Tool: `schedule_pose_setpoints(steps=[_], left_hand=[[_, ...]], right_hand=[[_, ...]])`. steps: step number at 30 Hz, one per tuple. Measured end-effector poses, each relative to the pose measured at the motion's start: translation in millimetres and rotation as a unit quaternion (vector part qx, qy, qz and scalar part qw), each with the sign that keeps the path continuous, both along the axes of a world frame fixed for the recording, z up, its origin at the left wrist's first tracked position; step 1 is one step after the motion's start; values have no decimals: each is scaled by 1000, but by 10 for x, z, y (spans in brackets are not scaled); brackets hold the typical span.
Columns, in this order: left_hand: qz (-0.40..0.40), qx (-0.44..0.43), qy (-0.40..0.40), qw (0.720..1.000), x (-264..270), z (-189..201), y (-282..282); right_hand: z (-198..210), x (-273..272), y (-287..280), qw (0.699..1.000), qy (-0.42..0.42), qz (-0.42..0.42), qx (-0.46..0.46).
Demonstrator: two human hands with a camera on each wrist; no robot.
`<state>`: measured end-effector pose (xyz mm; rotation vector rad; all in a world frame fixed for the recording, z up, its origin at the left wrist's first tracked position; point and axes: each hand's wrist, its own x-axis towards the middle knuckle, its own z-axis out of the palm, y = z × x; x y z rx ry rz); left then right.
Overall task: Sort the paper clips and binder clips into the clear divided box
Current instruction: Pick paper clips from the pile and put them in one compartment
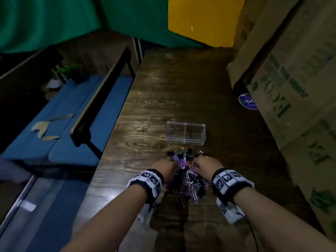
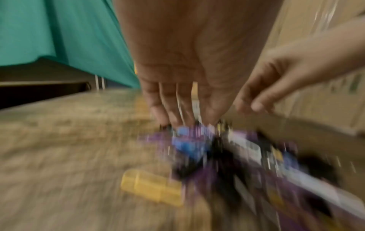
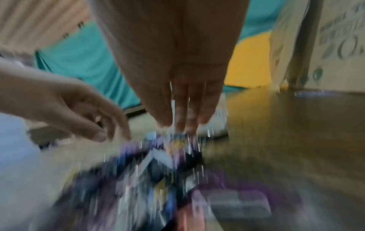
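Note:
A heap of coloured paper clips and black binder clips (image 1: 187, 173) lies on the dark wooden table (image 1: 163, 97). Just behind it stands the clear divided box (image 1: 185, 132), two labelled compartments, both looking empty. My left hand (image 1: 164, 167) and right hand (image 1: 205, 163) rest on the heap's far end, one on each side. The blurred left wrist view has the left hand (image 2: 183, 120) with straight fingers whose tips touch the heap (image 2: 227, 156). In the right wrist view the right hand (image 3: 183, 125) does the same on the heap (image 3: 158, 171). No clip is seen held.
Stacked cardboard boxes (image 1: 291, 88) wall off the table's right side, with a round blue sticker (image 1: 248, 101) at their foot. The table's left edge drops to a blue bench (image 1: 72, 124). Green and yellow cloth (image 1: 200, 20) hangs at the back.

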<state>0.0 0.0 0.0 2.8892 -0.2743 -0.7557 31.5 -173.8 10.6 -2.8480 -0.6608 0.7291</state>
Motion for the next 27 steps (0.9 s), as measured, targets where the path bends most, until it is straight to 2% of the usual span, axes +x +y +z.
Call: schedule_pose_setpoints(steps=[5,9,12,14,19,27], left_hand=[[-29,44,7,999,-144,-280,39],[-25,28,-12,999,-53,-302,124],[-3,7,-37,999,124,-243,140],[5,4,-31,999,244,-247,115],[45,-11,-10,999,385,-355,11],[12,9,-19,1000,454,-434,37]], right_hand=[[-263,-150,-2,1000,1,6,-20],[-240,-13,-2,1000,9,-16,5],[-194,144,35,997,3,-78,17],[-220,203,82,993,32,-117,5],[-346,248,221,984,72,-160,-9],[-345,307,169,985,76,-153,10]])
